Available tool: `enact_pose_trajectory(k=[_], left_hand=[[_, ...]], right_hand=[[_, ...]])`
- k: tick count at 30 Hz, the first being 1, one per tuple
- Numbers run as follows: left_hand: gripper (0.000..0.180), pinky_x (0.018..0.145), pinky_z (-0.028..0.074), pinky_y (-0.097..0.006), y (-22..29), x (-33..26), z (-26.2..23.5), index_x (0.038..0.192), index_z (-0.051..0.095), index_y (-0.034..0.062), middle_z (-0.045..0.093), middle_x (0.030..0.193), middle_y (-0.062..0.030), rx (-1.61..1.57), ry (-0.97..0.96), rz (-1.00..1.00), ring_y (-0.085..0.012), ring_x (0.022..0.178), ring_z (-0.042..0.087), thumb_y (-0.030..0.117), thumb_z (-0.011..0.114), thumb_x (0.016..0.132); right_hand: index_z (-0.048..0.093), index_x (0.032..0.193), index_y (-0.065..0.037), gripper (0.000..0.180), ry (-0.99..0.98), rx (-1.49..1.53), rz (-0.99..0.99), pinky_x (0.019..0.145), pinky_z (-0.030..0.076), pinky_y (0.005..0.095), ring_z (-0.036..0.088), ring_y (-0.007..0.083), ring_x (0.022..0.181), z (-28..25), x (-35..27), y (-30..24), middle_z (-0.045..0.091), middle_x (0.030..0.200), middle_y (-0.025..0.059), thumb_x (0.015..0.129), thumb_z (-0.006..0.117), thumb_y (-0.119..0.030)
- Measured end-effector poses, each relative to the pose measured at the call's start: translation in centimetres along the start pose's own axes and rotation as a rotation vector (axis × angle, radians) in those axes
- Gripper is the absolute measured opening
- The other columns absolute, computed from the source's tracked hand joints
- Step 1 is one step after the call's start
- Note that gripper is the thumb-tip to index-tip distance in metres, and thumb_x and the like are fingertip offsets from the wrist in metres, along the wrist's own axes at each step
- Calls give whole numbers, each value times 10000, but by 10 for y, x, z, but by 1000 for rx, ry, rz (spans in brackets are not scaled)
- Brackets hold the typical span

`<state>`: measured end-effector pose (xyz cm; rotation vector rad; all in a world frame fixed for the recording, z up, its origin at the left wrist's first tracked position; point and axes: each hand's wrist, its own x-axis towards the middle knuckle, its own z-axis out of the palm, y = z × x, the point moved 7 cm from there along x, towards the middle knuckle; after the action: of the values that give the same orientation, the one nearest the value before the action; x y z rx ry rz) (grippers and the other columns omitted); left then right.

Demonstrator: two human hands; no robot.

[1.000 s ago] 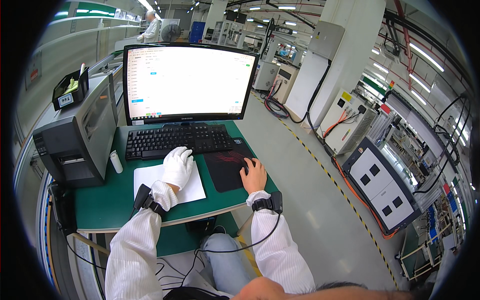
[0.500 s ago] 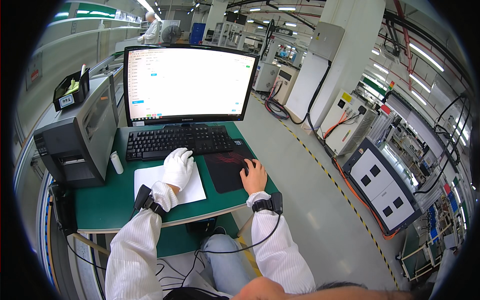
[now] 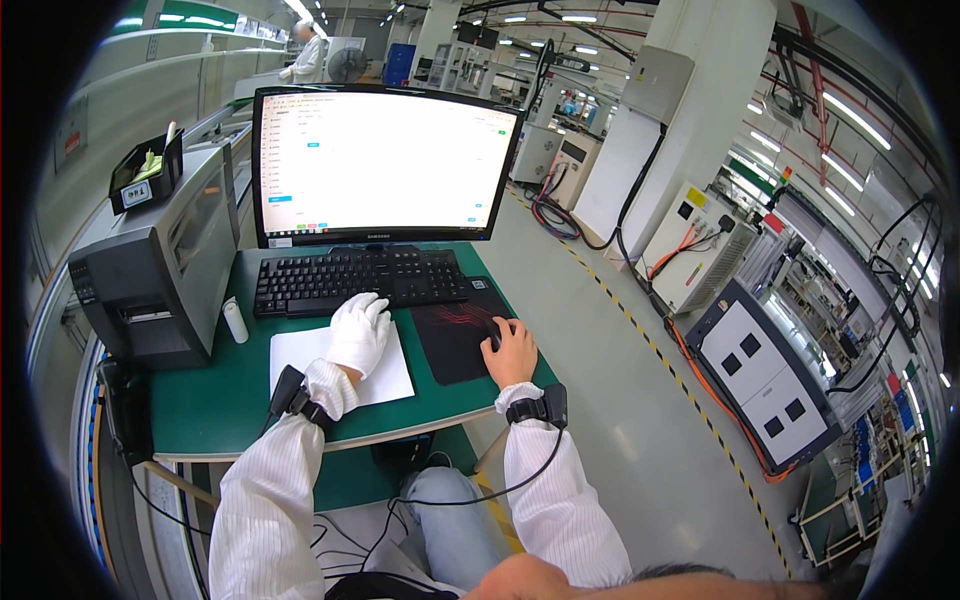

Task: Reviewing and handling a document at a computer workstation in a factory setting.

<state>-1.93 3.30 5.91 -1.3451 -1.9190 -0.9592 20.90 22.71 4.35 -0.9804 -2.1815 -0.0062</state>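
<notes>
mouse (image 3: 495, 338) sits on a black mouse pad (image 3: 445, 350), partly covered by our bare right hand (image 3: 514, 356), whose grip curves closed around it. taking the white sheet (image 3: 296, 357) as the clock's centre, we find the mouse between two and three o'clock. our left hand (image 3: 358, 336), in a white glove, lies palm down over that sheet, its fingers together and loosely bent, pointing to one o'clock at the front edge of the keyboard (image 3: 330, 285); its underside is hidden, so we cannot tell whether this grip has hold of anything or touches the keys. beyond the keyboard, at twelve, we face a lit monitor (image 3: 385, 165) with a mostly white page. at ten o'clock a small white bottle (image 3: 235, 322) is just beside a grey printer (image 3: 130, 285), which bears a black bin (image 3: 165, 182). the green counter (image 3: 190, 420) carries sheet, keyboard and pad. we wear a black device (image 3: 540, 407) strapped at each wrist.
</notes>
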Motion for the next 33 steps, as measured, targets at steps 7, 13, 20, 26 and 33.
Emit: enact_pose_trajectory(k=[7,13,20,26,33], left_hand=[[245,1042,460,-447,8,1,3,1123,705,69,674,1204,-125,-1,7,8,-323,1178,608,174,674,904],[234,1024,483,-447,-5,1,-3,1099,719,65,683,1185,-140,-27,-26,-16,-332,1149,626,182,665,904],[255,1052,474,-431,14,5,-11,1129,715,53,677,1219,-147,-47,-21,-17,-329,1182,613,190,645,926],[297,1094,444,-421,11,1,-14,1190,697,60,658,1271,-144,-2,-102,-46,-315,1237,583,221,615,954],[332,1132,404,-420,6,-3,0,1229,684,71,644,1300,-134,17,-145,-79,-307,1280,552,260,588,974]], right_hand=[[654,1254,-152,434,22,-5,-10,917,492,476,597,343,1081,-3,-1,7,596,1235,107,834,686,-255],[647,1217,-160,420,79,50,-89,864,506,504,622,365,1039,0,4,-9,626,1176,124,810,666,-263],[594,1301,-120,480,26,136,-121,961,493,479,588,379,1130,-13,0,-9,580,1292,150,843,694,-221],[558,1383,-126,514,-70,137,-116,1035,468,466,544,369,1245,-2,0,-12,535,1407,137,896,686,-228],[550,1383,-104,518,-65,162,-110,1059,456,463,534,365,1260,0,2,-9,552,1390,152,899,685,-224]])
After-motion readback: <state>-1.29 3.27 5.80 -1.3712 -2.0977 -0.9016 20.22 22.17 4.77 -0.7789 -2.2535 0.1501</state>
